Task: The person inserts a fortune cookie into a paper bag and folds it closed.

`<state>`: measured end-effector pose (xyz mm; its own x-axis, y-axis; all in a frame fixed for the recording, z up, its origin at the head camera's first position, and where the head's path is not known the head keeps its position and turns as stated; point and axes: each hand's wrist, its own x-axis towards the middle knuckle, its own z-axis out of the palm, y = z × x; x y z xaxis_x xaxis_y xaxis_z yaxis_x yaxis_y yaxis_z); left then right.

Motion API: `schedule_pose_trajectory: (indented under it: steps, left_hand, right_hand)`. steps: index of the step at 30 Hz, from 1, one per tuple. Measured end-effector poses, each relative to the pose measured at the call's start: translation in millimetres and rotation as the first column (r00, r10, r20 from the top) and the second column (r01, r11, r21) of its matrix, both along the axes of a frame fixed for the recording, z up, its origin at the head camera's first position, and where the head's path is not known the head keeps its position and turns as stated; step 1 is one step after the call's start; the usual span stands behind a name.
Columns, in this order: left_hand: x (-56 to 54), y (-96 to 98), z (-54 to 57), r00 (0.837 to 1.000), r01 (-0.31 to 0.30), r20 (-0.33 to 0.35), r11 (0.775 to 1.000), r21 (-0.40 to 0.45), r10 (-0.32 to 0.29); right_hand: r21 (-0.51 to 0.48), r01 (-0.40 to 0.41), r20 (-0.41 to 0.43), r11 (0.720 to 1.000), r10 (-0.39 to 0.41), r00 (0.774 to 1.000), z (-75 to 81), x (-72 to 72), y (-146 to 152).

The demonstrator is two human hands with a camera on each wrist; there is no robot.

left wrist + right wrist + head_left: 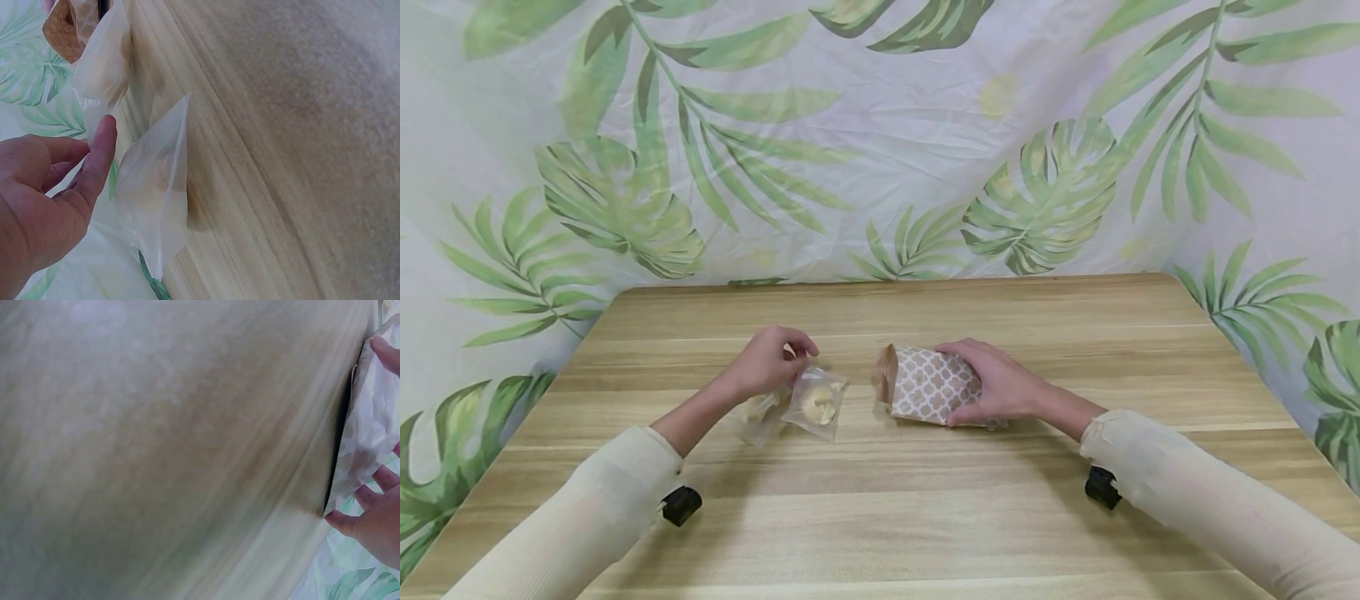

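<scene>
My left hand (771, 363) pinches the corner of a small clear packet (817, 403) with a round, pale yellow, cookie-like piece inside. In the left wrist view, thumb and fingers meet at that packet's edge (103, 65). A second clear packet (757, 418) lies on the table just below the left hand; its contents are blurred by the wrapper. To the right, my right hand (1000, 385) grips a brown paper bag (928, 385) with a white lattice pattern. The bag lies on its side, its mouth toward the packets. Thumb and fingers hold opposite edges of it.
Both hands work above a light wood table (880, 517). Behind its far edge hangs a white cloth (895, 150) printed with green leaves. Small black devices (681, 505) sit under the cream sleeves (572, 508) near each wrist.
</scene>
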<state>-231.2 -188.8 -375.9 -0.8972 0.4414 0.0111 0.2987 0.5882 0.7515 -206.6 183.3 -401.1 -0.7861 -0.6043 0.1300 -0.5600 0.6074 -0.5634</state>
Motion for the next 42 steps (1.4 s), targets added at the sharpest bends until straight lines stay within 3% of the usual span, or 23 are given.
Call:
schedule_pose_trajectory:
  steps: [19,31,39,42]
  left_hand:
    - [1.9,2.5,2.2,1.0,-0.001,0.011,1.0,0.012,0.0]
    - [1.7,2.3,0.0,0.999,-0.019,0.037,1.0,0.012,0.019]
    - [2.3,2.9,2.3,0.999,0.003,0.047,1.0,0.031,-0.005]
    - [1.9,1.6,3.6,0.999,0.04,-0.027,0.999,-0.027,-0.041]
  right_hand:
    - [0.074,0.011,-0.032,0.997,-0.008,0.999,-1.6,1.7,-5.1]
    - [0.065,0.012,-0.049,0.998,-0.009,0.999,-1.1,1.7,-6.3]
    - [0.044,0.013,-0.064,0.999,-0.01,0.998,-0.2,2.4,-5.5]
    - [0.042,0.012,-0.064,0.999,-0.009,0.998,-0.3,2.3,-5.3]
